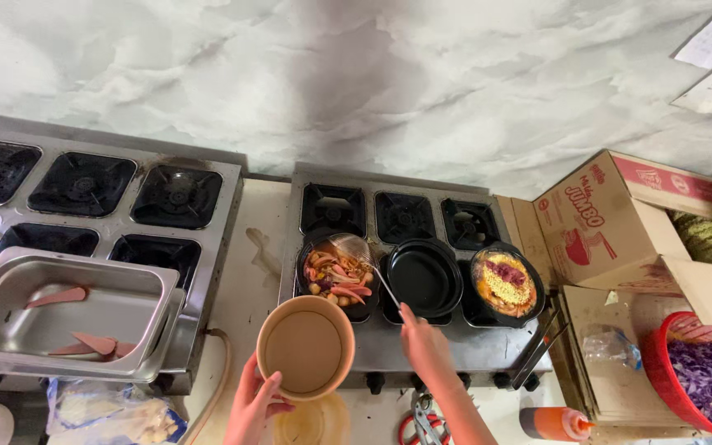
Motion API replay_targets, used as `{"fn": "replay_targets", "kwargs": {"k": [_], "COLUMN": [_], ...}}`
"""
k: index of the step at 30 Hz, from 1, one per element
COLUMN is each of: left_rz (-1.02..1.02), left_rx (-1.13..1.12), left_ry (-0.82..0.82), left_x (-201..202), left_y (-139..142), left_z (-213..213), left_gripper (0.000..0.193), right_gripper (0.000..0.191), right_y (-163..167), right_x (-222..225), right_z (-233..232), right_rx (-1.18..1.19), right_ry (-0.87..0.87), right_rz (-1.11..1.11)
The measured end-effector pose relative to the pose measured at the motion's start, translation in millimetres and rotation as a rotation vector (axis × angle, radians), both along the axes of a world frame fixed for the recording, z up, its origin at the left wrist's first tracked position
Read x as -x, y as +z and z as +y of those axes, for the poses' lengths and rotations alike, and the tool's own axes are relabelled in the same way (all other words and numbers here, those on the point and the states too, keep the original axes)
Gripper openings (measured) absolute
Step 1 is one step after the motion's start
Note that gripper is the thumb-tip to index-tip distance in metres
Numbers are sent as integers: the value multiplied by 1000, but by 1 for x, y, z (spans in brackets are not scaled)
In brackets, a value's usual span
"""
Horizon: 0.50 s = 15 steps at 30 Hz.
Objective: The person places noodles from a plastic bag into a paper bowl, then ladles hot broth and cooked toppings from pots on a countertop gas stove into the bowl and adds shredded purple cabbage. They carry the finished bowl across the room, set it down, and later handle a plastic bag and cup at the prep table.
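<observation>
- Marbled wall behind two gas stoves (405, 247).
- Left hand (250, 405), fingers pinching a tan paper bowl (305, 346), round and empty.
- Right hand (424, 344), fingers pressed around a ladle (362, 257) over a black pan (335, 276) of sausage slices.

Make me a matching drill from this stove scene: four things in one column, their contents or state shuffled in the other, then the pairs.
Things:
1. Left pan
2. Middle pan
3. Right pan
4. Steel tray

States:
A. yellow noodles with a purple topping
B. a few pink sausage slices
C. empty
D. sausage pieces in sauce, ladle over it

Pairs: 1-D, 2-C, 3-A, 4-B. The right hand holds the ladle; the left hand holds a tan bowl.
</observation>
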<state>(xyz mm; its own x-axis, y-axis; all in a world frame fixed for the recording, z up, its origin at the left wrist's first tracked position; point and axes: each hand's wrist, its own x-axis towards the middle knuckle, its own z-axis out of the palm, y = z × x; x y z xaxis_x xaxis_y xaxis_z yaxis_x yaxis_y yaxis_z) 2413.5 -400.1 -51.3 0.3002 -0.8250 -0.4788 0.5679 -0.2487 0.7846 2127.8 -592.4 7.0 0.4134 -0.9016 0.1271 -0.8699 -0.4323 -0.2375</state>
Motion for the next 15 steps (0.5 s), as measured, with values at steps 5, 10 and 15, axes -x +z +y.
{"fn": "replay_targets", "kwargs": {"k": [5,10,15], "left_rz": [32,10,-37], "left_rx": [44,87,46], "left_ry": [51,101,160], "left_x": [7,9,6], "left_y": [-14,-14,-8], "left_z": [0,0,0], "left_gripper": [70,69,68], "right_gripper": [43,46,56], "right_y": [-19,-5,-9], "right_x": [-4,26,8], "right_z": [-1,-12,-32], "right_rx": [-55,5,62], "right_ry": [64,131,203], "right_rz": [160,103,258]}}
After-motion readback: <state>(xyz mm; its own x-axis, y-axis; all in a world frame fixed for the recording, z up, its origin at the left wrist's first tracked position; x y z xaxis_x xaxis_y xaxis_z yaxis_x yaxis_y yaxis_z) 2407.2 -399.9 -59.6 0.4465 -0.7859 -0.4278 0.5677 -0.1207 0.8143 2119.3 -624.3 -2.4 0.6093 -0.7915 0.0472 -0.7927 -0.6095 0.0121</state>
